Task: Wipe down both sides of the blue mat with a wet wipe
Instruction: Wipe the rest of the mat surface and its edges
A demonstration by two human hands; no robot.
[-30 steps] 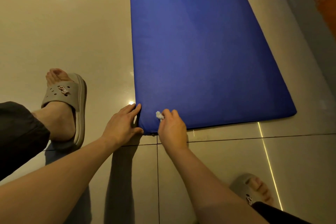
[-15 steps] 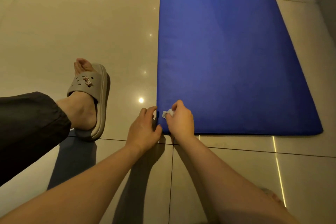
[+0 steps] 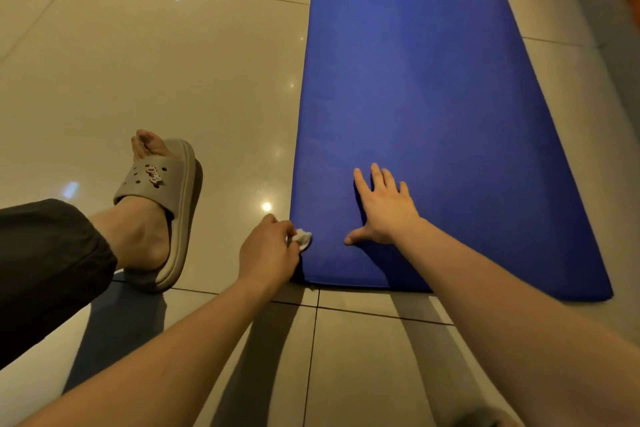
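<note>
Two bare forearms are shown reaching up from the lower edge of the frame across a glossy tiled floor (image 3: 138,62). Left of centre, the left hand (image 3: 268,251) is curled round a small crumpled wet wipe (image 3: 303,238), which is pressed to the near left corner of the blue mat (image 3: 433,97). Just to the right, the right hand (image 3: 388,210) is laid flat on the mat with fingers straight and spread and the thumb stretched toward the wipe; nothing is held in it.

At the left of the frame a foot in a grey slipper (image 3: 162,198) is planted on the tiles, beside the mat's long edge but apart from it, with a dark trouser leg (image 3: 45,263) at the frame's left border.

The mat is spread flat on the floor. Its near short edge lies just above a tile joint in the lower middle of the frame, and its length runs away to the upper edge.

The mat is judged to be light, padded and soft, so it is likely to sag rather than stay rigid when lifted. On polished tile it may be dragged along by the wiping stroke unless it is pinned under a flat palm. For turning, the near corners or the long left edge are judged the best places to take hold. The wipe is small and limp, and is best kept bunched under the fingertips.
</note>
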